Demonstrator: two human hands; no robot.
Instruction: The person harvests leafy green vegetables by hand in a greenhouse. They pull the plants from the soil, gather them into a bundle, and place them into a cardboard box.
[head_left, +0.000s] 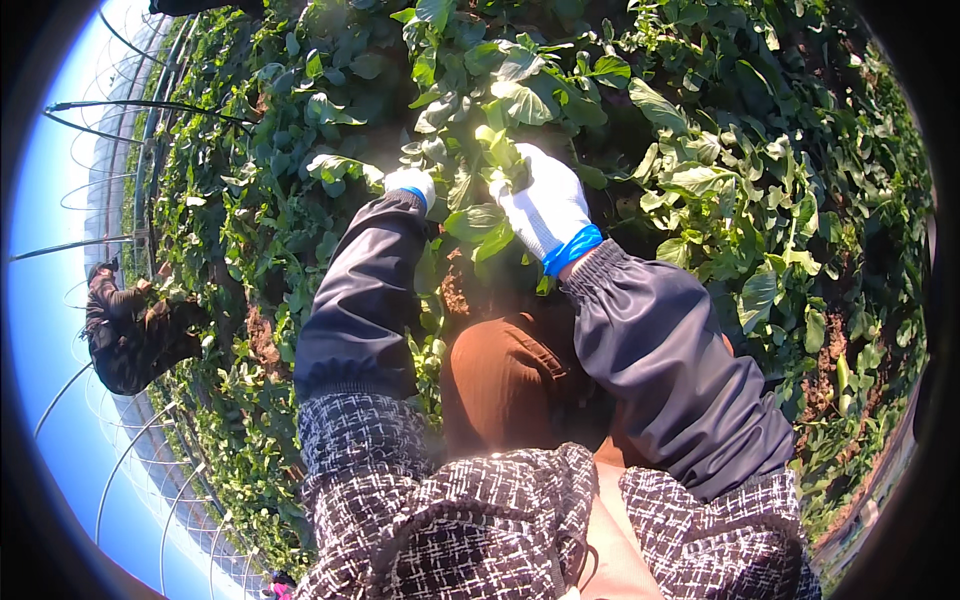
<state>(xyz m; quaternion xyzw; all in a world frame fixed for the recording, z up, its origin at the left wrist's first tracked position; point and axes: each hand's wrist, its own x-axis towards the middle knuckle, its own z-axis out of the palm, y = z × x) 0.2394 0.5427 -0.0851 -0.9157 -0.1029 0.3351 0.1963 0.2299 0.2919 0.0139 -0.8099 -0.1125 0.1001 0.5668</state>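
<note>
My right hand (553, 196), in a white knit glove with a blue cuff, is closed around a bunch of green leafy shoots (496, 154). Pale stems stick up past its fingers. My left hand (409, 182) wears a white glove too and reaches into the foliage just left of the right one. Its fingers are hidden, so its hold cannot be made out. One leaf (341, 166) juts out beside it. Broad leaves (480, 225) hang below and between the hands. Dark sleeve covers reach up both forearms.
Dense leafy plants (697, 180) surround me, with brown soil (454, 285) near my knee (487, 375). Another person (139, 330) bends over the crop at left. Metal hoops (120, 465) and plastic sheeting (112, 150) line the left side. Bright sun washes out parts.
</note>
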